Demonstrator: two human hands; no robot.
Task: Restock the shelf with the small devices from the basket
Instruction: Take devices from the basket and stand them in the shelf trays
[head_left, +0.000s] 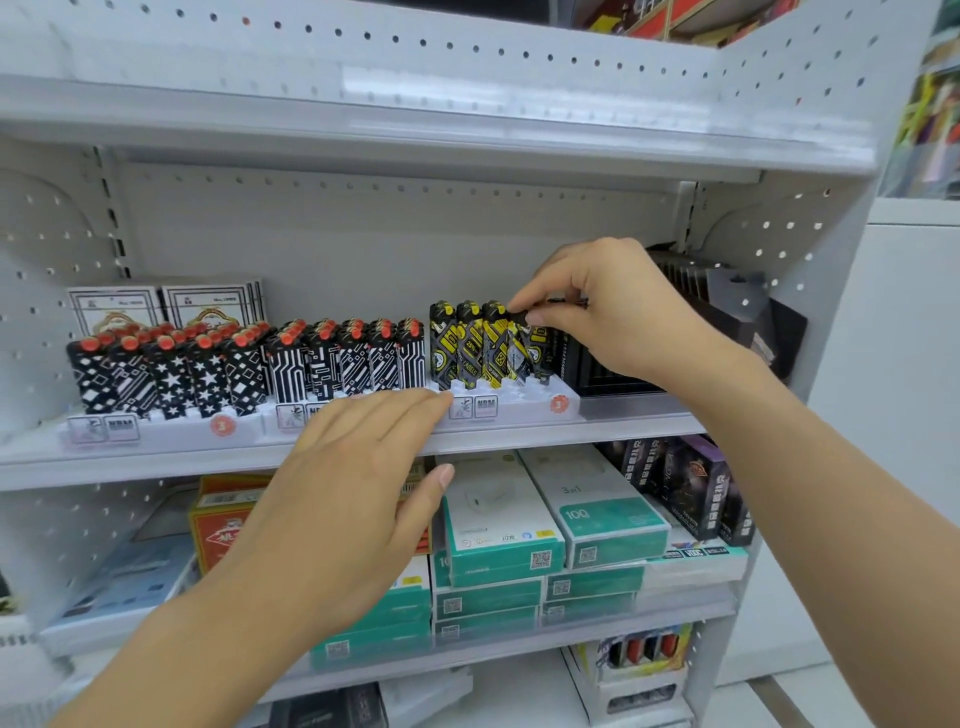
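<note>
Two hands up at the shelf (571, 428): right hand (597, 306) pinches a yellow-black lighter (537, 345) in the tray (519, 402), left hand (353, 488) flat, fingers relaxed.

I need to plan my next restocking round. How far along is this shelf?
Done: the two trays of black-and-white lighters look full. In hand: the right hand pinches a yellow-and-black lighter at the right tray, while the left hand rests open on the tray's edge. Left: its front slots are empty. The basket isn't visible.
</note>
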